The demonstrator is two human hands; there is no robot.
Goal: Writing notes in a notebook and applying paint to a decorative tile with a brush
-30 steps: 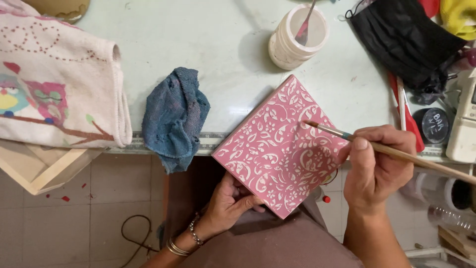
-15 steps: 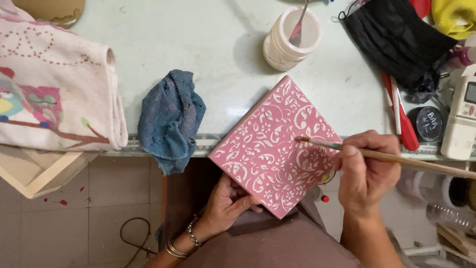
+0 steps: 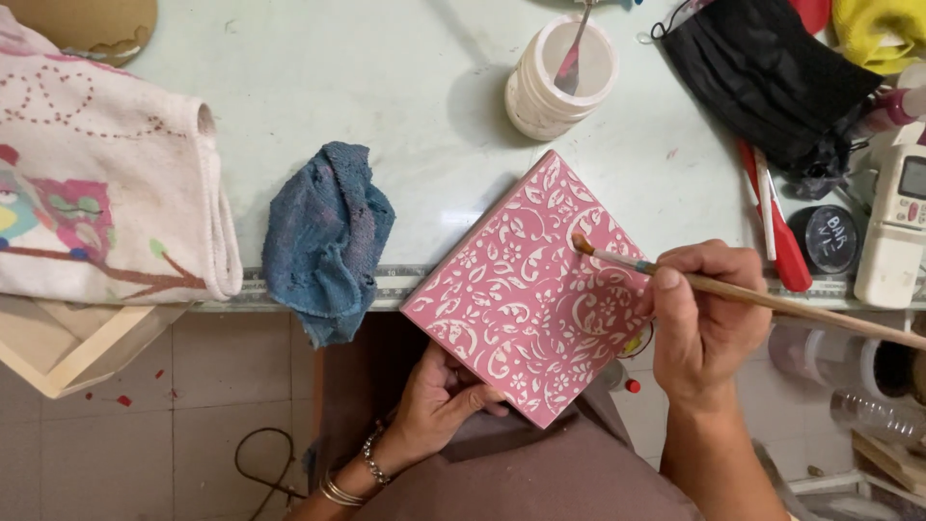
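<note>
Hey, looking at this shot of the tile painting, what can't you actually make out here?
All in the head view:
- Underside of the pink patterned tile: hidden by the tile itself, as are the left hand fingers beneath it.
- Paintbrush handle end: cut off by the right edge; the right hand covers its middle.
- White jar contents: too shaded to tell.
- Yellow cloth: cut off by the top corner.

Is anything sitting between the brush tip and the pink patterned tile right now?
Nothing visible. The right hand holds the thin wooden paintbrush with its bristle tip against the square pink tile with white floral pattern, near the tile's upper right. The left hand supports the tile from below.
</note>
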